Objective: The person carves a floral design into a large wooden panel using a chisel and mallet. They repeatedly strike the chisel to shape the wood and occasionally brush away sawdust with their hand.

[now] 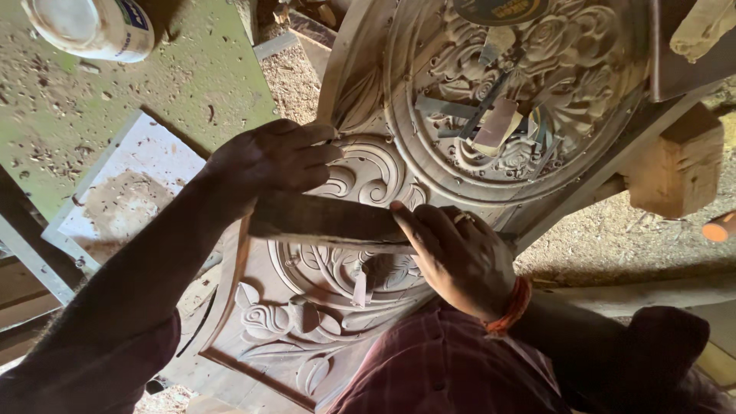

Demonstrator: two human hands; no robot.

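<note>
A large carved wooden panel point(368, 172) with scrolls, leaves and a floral oval lies in front of me. Across its scrollwork rests a dark flat wooden bar point(330, 218). My left hand point(268, 161) curls over the bar's left end with the fingers closed. My right hand point(460, 257), which has an orange thread band at the wrist, grips the right end, its forefinger stretched along the top edge. A small chisel-like tool point(360, 285) lies on the carving just below the bar.
Several chisels point(491, 115) lie inside the carved oval. A wooden mallet point(675, 165) rests at the right beside an orange handle point(721, 226). A white plastic jar point(92, 27) stands on the green, chip-strewn surface point(199, 77). A pale board point(130, 192) lies at the left.
</note>
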